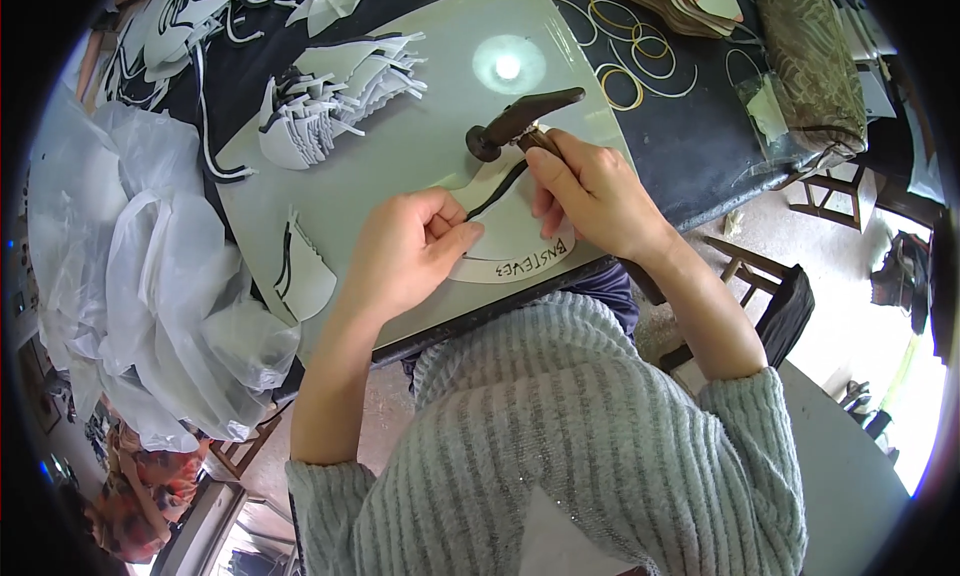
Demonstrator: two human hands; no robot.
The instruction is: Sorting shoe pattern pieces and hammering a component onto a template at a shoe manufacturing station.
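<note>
A flat off-white piece with a curved outline and dark lettering lies on the pale work board. It looks like a shoe-upper part. Along its upper edge runs a black strip, and my left hand pinches this strip between thumb and fingers at its left end. My right hand is wrapped round the handle of a shoemaker's hammer. The dark hammer head is raised beyond the piece, while some fingers of this hand rest near the piece's right side.
A pale board covers the near tabletop. On it sit a stack of white pieces and one loose piece. Plastic bags crowd the left. Rings of thin cord and a patterned roll lie at the far right.
</note>
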